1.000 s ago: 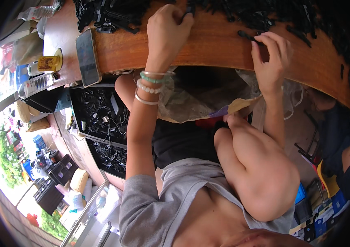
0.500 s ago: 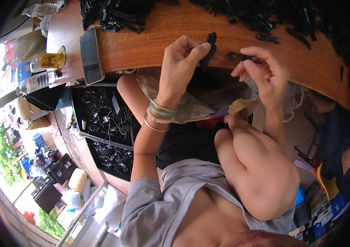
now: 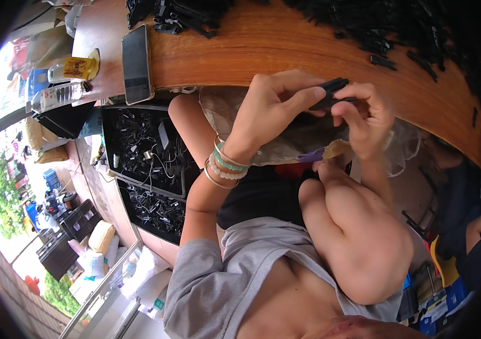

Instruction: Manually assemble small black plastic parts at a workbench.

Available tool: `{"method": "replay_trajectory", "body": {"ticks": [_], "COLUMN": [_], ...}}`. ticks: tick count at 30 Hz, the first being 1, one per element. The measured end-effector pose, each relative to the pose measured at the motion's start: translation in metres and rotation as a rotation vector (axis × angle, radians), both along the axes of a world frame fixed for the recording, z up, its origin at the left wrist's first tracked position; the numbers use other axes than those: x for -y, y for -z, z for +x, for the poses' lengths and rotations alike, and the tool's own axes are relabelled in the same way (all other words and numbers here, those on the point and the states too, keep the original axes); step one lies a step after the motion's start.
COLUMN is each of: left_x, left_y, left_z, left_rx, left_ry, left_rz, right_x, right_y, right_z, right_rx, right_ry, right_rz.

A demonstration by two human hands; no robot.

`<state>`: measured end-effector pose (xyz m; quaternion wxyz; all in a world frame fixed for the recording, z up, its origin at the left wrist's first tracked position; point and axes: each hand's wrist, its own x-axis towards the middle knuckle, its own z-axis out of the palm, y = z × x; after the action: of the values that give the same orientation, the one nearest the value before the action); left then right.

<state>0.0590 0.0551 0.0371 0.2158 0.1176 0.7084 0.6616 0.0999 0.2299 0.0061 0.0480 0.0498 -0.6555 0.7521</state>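
My left grip (image 3: 274, 107) pinches a narrow black piece (image 3: 333, 86) between thumb and fingers, while my right grip (image 3: 369, 116) has its fingertips closed on a slimmer black part (image 3: 346, 100). The two meet over the near edge of the worktop (image 3: 240, 56), but my fingers cover the contact, so I cannot tell whether they are joined. Both look like hard plastic: I judge them light, stiff and a little slick, with thin ends that might snap if bent. The long sides, close behind the ends, seem the best place to hold, leaving the tips free. Far right lies a large heap of similar pieces (image 3: 387, 25), with a loose piece (image 3: 383, 62) just on its near side; a smaller pile (image 3: 186, 14) sits far left. A phone (image 3: 137, 65) lies left on the worktop, near a yellow cup (image 3: 78, 68), both well clear of my hands. Nearer me, an open bag (image 3: 285, 141) sits below the worktop's edge under my hands, and my raised knee (image 3: 373, 271) crowds the right side.
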Motion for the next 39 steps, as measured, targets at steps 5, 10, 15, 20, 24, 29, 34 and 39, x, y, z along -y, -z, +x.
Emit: {"method": "replay_trajectory", "body": {"ticks": [5,10,15,20,24,29,34,39], "left_x": [-0.007,-0.009,-0.004,0.003,0.011,0.009,0.009,0.017], "left_y": [-0.001,0.01,0.018,0.016,0.012,0.014,0.02,0.021], "left_z": [0.02,0.024,0.025,0.022,0.023,0.023,0.028,0.024], "left_rx": [-0.257,-0.49,-0.622,-0.668,-0.695,-0.657,-0.537,-0.594], "left_ry": [0.02,-0.045,0.001,0.062,0.106,0.142,0.068,0.032], "left_rz": [-0.085,-0.186,-0.183,-0.291,-0.316,-0.333,-0.197,-0.209], "right_x": [0.004,0.008,-0.002,0.004,0.001,-0.001,0.002,0.011], "right_y": [0.011,0.013,0.026,0.019,0.011,0.014,0.018,0.013], "right_z": [0.0,0.006,0.001,-0.006,0.001,0.007,0.009,0.002], "right_rx": [-0.086,0.026,-0.349,-0.379,-0.31,-0.275,-0.237,-0.202], "right_ry": [0.052,0.044,0.064,0.227,0.026,0.074,0.059,0.007], "right_rz": [-0.159,-0.294,0.183,0.307,0.37,0.442,0.382,0.271]}}
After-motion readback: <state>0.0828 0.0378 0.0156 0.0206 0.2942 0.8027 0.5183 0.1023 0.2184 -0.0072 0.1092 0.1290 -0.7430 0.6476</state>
